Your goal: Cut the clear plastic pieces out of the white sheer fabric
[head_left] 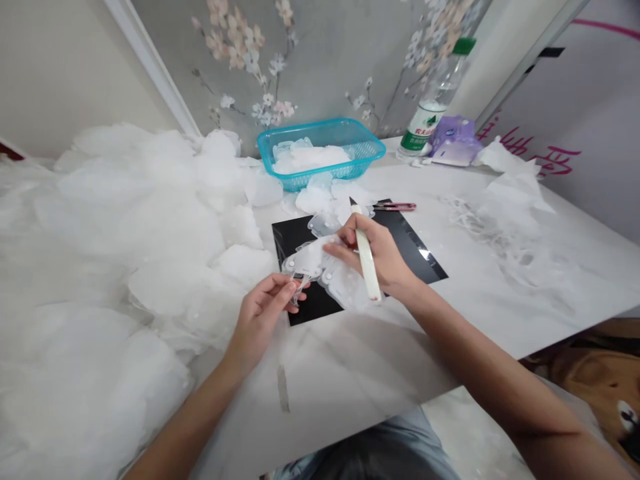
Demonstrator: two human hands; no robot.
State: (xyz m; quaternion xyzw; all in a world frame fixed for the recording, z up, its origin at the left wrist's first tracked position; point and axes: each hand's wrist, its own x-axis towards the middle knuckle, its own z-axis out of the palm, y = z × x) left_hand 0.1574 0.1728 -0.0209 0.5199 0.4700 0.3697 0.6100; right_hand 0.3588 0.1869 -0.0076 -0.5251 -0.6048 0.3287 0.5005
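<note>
The work looks partway through, judging by how things lie: a thin translucent white sheet piece has narrow strips at its near left end, while loose scrap strips lie at the right of the table. Similar sheets sit in the blue plastic basket, though whether those are finished cannot be told. A large heap of white sheets fills the left side; how much of it is left to handle is unclear.

The piece is over the black mat, between the hands. Its long axis slants from near left to far right, the stripped end towards the left hand. That hand's thumb and fingers are pinched together on the strips. The right hand steadies the far end with its fingertips and also grips a white pen-shaped tool, whose dark tip points away from the person
</note>
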